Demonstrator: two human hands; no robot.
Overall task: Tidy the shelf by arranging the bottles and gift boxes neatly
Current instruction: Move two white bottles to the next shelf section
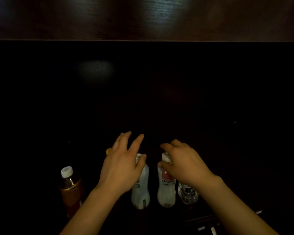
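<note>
Standing on the dark shelf [41, 116]: two white bottles, one amber bottle [70, 189], one clear bottle [187, 194], one yellow cap [108, 151]. Left hand [122, 165] hovers with fingers splayed, its thumb against the left white bottle [140, 189]. Right hand [185, 165] curls round the neck of the right white bottle [165, 192].

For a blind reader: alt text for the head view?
The left hand touches the left white bottle and the right hand grips the right white bottle by its cap, on a dark shelf. An amber bottle stands left of them, a clear bottle right.
</note>
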